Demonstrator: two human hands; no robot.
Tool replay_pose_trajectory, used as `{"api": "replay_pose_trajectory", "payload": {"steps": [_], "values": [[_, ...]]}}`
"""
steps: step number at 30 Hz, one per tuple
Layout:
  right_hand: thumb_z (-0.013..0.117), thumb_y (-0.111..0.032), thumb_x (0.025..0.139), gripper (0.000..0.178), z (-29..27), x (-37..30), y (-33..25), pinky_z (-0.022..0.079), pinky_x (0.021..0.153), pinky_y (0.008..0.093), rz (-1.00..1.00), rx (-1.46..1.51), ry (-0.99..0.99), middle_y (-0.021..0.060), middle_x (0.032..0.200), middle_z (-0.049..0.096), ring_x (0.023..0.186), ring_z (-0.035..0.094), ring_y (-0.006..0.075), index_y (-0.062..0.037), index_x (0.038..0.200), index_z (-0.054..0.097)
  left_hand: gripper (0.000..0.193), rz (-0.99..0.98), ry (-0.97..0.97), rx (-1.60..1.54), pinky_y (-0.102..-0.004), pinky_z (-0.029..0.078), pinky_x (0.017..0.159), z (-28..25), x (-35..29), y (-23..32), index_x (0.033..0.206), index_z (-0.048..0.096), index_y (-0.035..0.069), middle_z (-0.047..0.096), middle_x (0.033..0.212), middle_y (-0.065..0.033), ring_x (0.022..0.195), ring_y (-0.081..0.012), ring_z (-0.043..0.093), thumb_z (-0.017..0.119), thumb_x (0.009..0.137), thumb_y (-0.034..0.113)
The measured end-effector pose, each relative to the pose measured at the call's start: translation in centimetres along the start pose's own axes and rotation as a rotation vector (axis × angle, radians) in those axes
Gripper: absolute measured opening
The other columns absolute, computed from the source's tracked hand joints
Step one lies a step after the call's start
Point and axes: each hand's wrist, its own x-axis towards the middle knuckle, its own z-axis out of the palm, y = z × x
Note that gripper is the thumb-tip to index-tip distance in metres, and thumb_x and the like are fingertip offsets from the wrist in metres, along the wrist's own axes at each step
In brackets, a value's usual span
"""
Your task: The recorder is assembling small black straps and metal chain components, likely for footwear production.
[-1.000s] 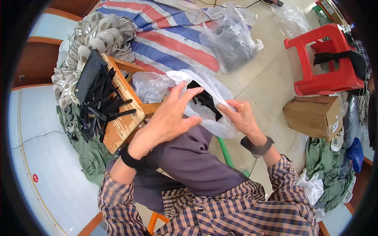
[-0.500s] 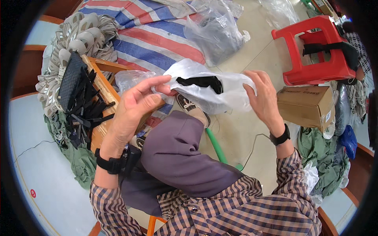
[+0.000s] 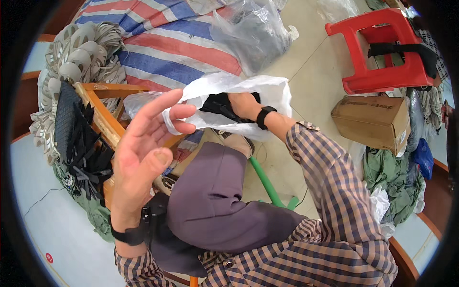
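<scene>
A translucent white plastic bag (image 3: 280,88) hangs with its mouth spread above my raised knee. My left hand (image 3: 138,148) holds its left rim, which is hooked around the bent middle fingers; the index finger and thumb stand apart. From the right, my right hand (image 3: 245,104) reaches down inside the bag and touches a black soft-looking bundle (image 3: 217,106). Its fingertips are hidden among the black material, so their grip cannot be made out. Black bands circle both wrists.
At left, a wooden bench (image 3: 103,117) bears black strips (image 3: 86,148) beside bundled beige shoe-like parts (image 3: 79,57). A striped sheet (image 3: 177,52) and clear bag (image 3: 251,36) lie ahead. At right are a red stool (image 3: 351,52), cardboard box (image 3: 368,119) and green cloth (image 3: 392,177).
My right hand has let go of the bag's right rim and gone inside onto the black bundle. My left hand has come nearer, its fingers now hooked through the rim.
</scene>
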Motion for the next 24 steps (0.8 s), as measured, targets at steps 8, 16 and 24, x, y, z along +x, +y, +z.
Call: {"api": "replay_pose_trajectory", "payload": {"steps": [8, 16, 24], "values": [[0.069, -0.041, 0.068, 0.051, 4.6, 5.8, 2.0, 0.041, 0.088, 0.0431, 0.191, 0.279, 0.132, 0.0150, 0.107, 0.061, 0.102, 0.055, 0.0341, -0.0084, 0.106, 0.062, 0.085, -0.013, 0.051, 0.026, -0.0365, 0.034, 0.099, -0.3, 0.8, -0.3, 0.133, 0.033, -0.006, 0.049, 0.123, -0.0207, 0.106, -0.0213, 0.052, 0.066, 0.076, 0.047], [0.079, -0.044, 0.057, 0.071, 5.4, 6.2, 1.7, 0.040, 0.094, 0.0456, 0.236, 0.099, -0.265, 0.0160, 0.115, 0.058, 0.109, 0.053, 0.0349, -0.0065, 0.114, 0.058, 0.087, -0.042, 0.041, 0.077, -0.0382, 0.032, 0.102, -1.5, 0.9, -1.1, 0.136, 0.028, -0.006, 0.048, 0.126, -0.0218, 0.106, -0.0211, 0.054, 0.064, 0.077, 0.047], [0.073, -0.033, 0.066, 0.051, 6.0, 5.2, 2.2, 0.042, 0.088, 0.0441, 0.234, 0.094, -0.183, 0.0169, 0.112, 0.059, 0.103, 0.055, 0.0330, -0.0042, 0.106, 0.058, 0.089, -0.065, 0.076, 0.135, -0.0398, 0.031, 0.104, -2.6, 0.6, -1.2, 0.136, 0.027, -0.007, 0.051, 0.119, -0.0178, 0.106, -0.0221, 0.053, 0.064, 0.077, 0.048]]}}
